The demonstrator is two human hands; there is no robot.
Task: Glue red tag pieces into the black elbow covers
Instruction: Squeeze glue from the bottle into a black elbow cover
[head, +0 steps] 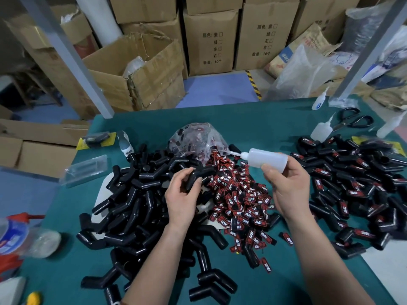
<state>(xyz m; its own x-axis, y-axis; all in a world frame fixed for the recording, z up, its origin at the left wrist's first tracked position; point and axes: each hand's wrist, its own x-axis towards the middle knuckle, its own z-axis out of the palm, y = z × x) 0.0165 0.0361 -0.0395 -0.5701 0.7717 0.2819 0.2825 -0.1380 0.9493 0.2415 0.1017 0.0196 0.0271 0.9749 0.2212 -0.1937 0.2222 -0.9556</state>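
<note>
Left hand (182, 192) holds elbow cover (196, 176); right hand (288, 183) glue bottle (263, 158).

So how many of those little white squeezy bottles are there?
4 bottles. One is in the right hand, one beside the scissors, one at the table's far edge, one at the right edge. Others may be hidden.

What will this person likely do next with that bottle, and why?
Probably bring the bottle nozzle to the cover and dab glue on it. The left hand holds a cover with no tag showing; the right hand grips the bottle, nozzle pointing left.
</note>
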